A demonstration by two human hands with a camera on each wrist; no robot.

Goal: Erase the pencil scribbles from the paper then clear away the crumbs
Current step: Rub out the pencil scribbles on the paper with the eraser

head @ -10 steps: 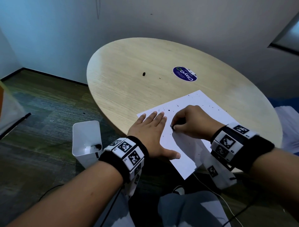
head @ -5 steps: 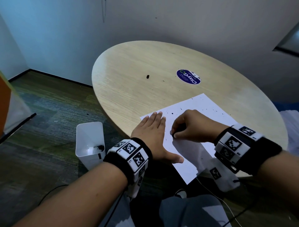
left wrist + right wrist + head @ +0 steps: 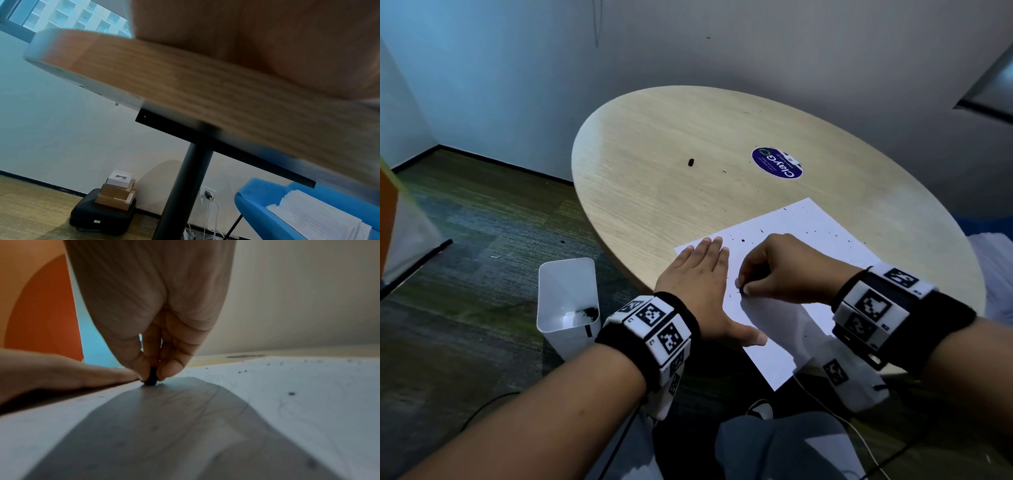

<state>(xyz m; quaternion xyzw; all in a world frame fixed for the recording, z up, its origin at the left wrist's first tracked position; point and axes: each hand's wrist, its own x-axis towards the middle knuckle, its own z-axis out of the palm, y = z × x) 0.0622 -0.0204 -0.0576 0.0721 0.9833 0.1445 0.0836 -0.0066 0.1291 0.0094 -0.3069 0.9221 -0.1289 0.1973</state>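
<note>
A white sheet of paper [image 3: 815,233] lies at the near edge of the round wooden table [image 3: 688,130], dotted with dark eraser crumbs [image 3: 743,241]. My left hand [image 3: 702,277] lies flat with straight fingers on the paper's left part. My right hand [image 3: 774,270] pinches a small black eraser [image 3: 151,378] between thumb and fingertips, its tip touching the paper right beside the left hand. Faint pencil lines [image 3: 285,408] show on the paper [image 3: 308,394] in the right wrist view. In the left wrist view only my palm [image 3: 267,40] and the table edge [image 3: 164,91] show.
A white bin [image 3: 568,305] with dark bits at its bottom stands on the carpet left of the table. A blue round sticker [image 3: 777,163] and a small black piece [image 3: 690,162] lie on the tabletop. A blue chair [image 3: 287,214] with stacked paper stands beyond the table leg [image 3: 180,194].
My right hand with the eraser has shifted slightly nearer along the paper. The left hand stays flat in the same place; the camera view has drifted a little.
</note>
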